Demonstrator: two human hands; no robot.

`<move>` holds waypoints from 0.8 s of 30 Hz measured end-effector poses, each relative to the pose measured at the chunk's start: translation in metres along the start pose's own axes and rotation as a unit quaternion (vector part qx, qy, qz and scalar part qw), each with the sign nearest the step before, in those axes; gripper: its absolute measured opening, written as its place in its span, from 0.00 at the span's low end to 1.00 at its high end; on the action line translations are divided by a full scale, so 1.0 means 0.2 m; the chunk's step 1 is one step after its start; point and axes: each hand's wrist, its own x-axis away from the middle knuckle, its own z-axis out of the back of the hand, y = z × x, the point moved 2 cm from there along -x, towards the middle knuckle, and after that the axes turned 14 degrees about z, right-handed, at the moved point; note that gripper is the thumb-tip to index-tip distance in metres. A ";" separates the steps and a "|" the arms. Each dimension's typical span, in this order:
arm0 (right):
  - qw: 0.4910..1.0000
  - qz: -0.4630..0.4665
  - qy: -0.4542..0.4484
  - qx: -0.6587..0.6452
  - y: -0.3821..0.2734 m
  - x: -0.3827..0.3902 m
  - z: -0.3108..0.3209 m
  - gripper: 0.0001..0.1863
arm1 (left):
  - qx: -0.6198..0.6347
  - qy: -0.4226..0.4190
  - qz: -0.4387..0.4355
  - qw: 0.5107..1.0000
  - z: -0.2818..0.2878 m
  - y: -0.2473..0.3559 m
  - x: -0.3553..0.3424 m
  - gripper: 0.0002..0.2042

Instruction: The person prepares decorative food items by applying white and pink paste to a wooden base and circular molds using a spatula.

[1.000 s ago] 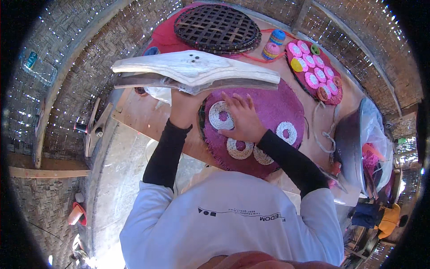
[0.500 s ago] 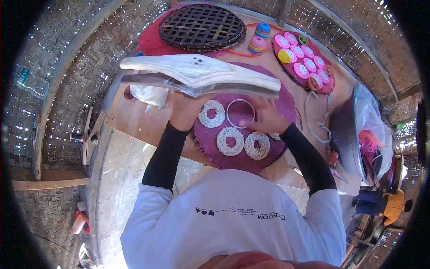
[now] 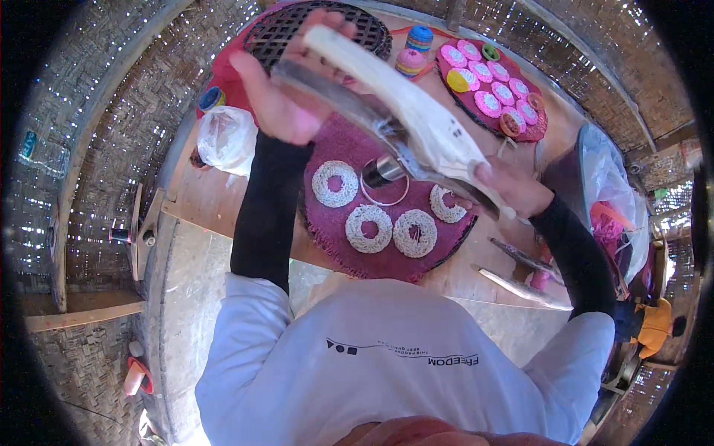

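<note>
A long, curved white-and-dark bar [image 3: 416, 111] slants above the round magenta mat [image 3: 357, 256]. My right hand [image 3: 513, 186] grips its lower right end. My left hand [image 3: 286, 100] is raised by the upper end, thumb spread and palm showing; part of its fingers lies behind the bar. A shiny metal cylinder [image 3: 383, 170] shows below the bar, over a thin white ring [image 3: 384, 202]. Around that ring lie several cream braided rings, including one on the left [image 3: 317, 183] and one on the right, partly hidden by the bar.
At the back are a dark lattice basket [image 3: 260, 37] and yarn balls [image 3: 411, 62]. Pink-and-white discs cover another mat [image 3: 532, 134] at far right. A white plastic bag [image 3: 225, 141] stands left; a large tub [image 3: 584, 171] right. Wooden tools [image 3: 524, 288] lie at the near right.
The bar has swung from nearly level to a steep slant. My right hand has left the thin ring and grasped the bar's end. My left hand has risen up and away from the mat.
</note>
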 end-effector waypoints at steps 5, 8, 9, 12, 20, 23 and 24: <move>0.995 -0.095 -0.028 -0.017 0.16 -0.10 0.01 0.32 | 0.218 -0.170 0.135 0.952 0.15 -0.07 -0.02 0.27; 0.994 -0.108 -0.009 -0.005 0.22 -0.16 0.01 0.33 | 0.250 -0.111 0.155 0.949 0.23 -0.13 0.02 0.25; 0.994 -0.110 -0.004 0.008 0.23 -0.17 0.02 0.34 | 0.249 -0.110 0.150 0.951 0.26 -0.14 0.03 0.24; 0.990 -0.099 0.005 0.102 0.32 -0.22 0.04 0.36 | 0.262 -0.123 0.142 0.947 0.30 -0.13 0.04 0.21; 0.979 -0.131 0.014 0.155 0.22 -0.20 0.00 0.38 | 0.257 -0.042 0.127 0.957 0.29 -0.15 0.10 0.16; 0.975 -0.149 0.015 0.162 0.22 -0.16 0.04 0.38 | 0.289 -0.003 0.118 0.950 0.30 -0.22 0.11 0.14; 0.969 -0.167 0.021 0.181 0.23 -0.15 0.06 0.38 | 0.297 0.012 0.112 0.948 0.30 -0.24 0.11 0.13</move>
